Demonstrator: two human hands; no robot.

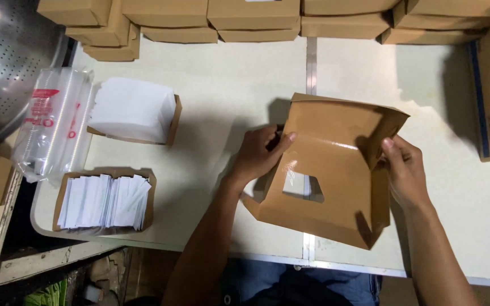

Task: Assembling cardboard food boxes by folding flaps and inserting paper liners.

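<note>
Left hand [256, 156]: gripped the left edge of the brown windowed carton [327, 170], thumb on top, fingers curled behind.
Right hand [405, 170]: pinched the carton's right side flap, thumb pressed on the fold.
Carton: half folded, held just above the pale worktop [228, 85], right over its metal seam, clear window facing up.
Left side: tray of white slips [104, 201], box of white paper [134, 110], plastic bag pack [55, 124].
Far edge: row of closed brown boxes [253, 17], stacked, probably the same kind.
</note>
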